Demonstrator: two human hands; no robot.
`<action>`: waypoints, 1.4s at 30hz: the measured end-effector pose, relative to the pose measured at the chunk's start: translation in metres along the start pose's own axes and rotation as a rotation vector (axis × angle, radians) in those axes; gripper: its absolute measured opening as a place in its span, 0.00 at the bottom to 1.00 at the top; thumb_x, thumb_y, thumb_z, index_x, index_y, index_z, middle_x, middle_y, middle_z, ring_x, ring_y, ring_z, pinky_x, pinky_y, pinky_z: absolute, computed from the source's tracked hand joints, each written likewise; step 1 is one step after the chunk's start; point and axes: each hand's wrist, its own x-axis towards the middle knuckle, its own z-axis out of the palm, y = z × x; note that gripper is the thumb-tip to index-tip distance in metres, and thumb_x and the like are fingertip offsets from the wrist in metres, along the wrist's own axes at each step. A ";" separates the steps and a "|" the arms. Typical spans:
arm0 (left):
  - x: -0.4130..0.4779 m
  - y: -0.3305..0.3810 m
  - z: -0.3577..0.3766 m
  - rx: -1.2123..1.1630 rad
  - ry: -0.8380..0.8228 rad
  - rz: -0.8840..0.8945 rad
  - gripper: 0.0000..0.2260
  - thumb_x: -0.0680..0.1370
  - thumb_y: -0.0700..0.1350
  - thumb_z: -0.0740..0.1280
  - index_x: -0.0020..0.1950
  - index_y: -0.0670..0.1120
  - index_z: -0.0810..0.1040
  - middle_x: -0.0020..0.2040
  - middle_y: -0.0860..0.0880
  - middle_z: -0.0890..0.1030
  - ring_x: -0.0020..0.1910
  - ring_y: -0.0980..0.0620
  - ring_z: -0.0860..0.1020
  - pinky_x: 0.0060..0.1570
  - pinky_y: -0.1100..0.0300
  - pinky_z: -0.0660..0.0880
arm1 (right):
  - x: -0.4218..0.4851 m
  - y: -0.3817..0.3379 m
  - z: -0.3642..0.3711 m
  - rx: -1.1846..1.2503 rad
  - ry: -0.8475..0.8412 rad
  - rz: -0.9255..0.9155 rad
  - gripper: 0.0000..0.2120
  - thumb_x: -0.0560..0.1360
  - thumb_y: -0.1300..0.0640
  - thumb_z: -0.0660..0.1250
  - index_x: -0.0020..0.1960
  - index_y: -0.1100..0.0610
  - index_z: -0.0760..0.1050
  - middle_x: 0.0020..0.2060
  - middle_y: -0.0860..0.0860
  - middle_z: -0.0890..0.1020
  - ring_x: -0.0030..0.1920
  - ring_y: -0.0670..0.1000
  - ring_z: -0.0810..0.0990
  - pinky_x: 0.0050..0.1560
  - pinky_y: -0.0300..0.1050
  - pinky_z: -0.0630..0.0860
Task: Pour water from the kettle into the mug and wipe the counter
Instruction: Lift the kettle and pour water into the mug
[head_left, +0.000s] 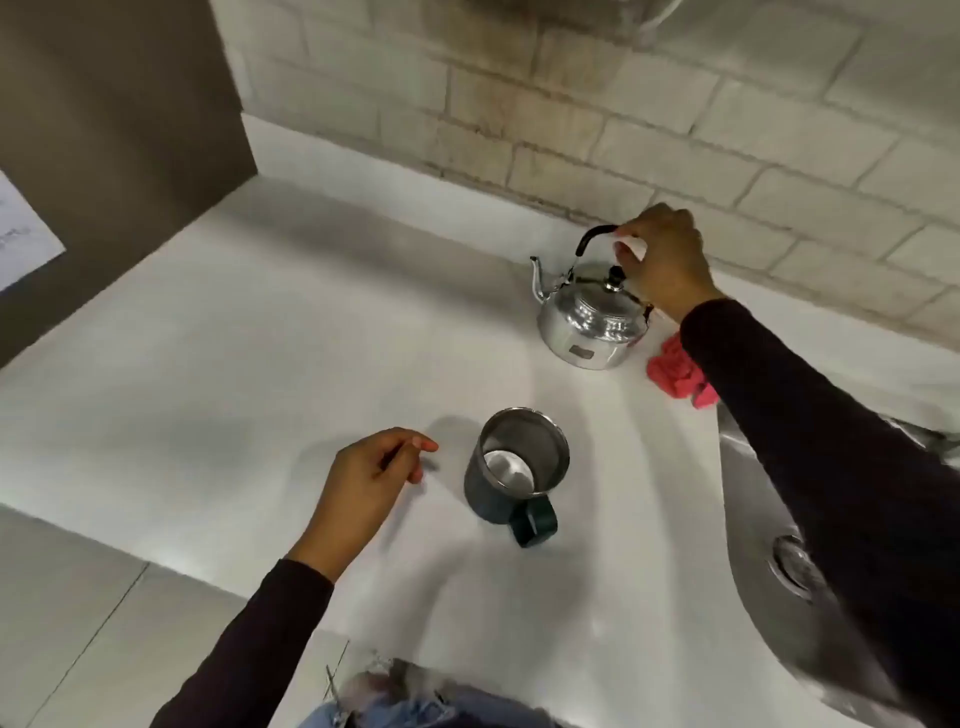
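Kettle (592, 322) stands on counter (260, 364), upper right of centre; cloth (672, 371) just right of it; mug (514, 467) below, centre; sink (769, 545) at right edge.

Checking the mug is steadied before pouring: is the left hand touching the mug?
Apart. The head view shows bare counter between the left hand and the mug.

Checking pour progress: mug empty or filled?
Looks empty: the mug stands upright and its bare metal bottom shows; a thin film cannot be ruled out.
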 end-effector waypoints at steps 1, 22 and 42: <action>-0.005 -0.002 0.002 -0.012 0.041 -0.013 0.16 0.79 0.42 0.61 0.39 0.59 0.81 0.32 0.56 0.81 0.34 0.61 0.78 0.37 0.77 0.70 | 0.012 0.002 0.007 -0.026 -0.041 -0.022 0.15 0.75 0.55 0.65 0.59 0.59 0.78 0.56 0.61 0.77 0.58 0.64 0.71 0.57 0.54 0.68; -0.031 0.002 0.034 0.026 0.272 -0.099 0.14 0.79 0.45 0.61 0.42 0.60 0.81 0.37 0.52 0.82 0.36 0.54 0.79 0.38 0.70 0.73 | 0.044 0.028 0.023 0.200 -0.263 0.121 0.27 0.66 0.36 0.69 0.26 0.57 0.66 0.23 0.52 0.69 0.29 0.54 0.71 0.27 0.44 0.62; -0.008 -0.008 0.018 0.030 -0.038 -0.021 0.17 0.80 0.41 0.61 0.40 0.60 0.82 0.37 0.52 0.82 0.36 0.57 0.80 0.44 0.63 0.76 | -0.113 -0.038 -0.174 0.367 -0.128 0.050 0.07 0.63 0.42 0.72 0.41 0.38 0.79 0.35 0.43 0.83 0.37 0.40 0.80 0.45 0.45 0.80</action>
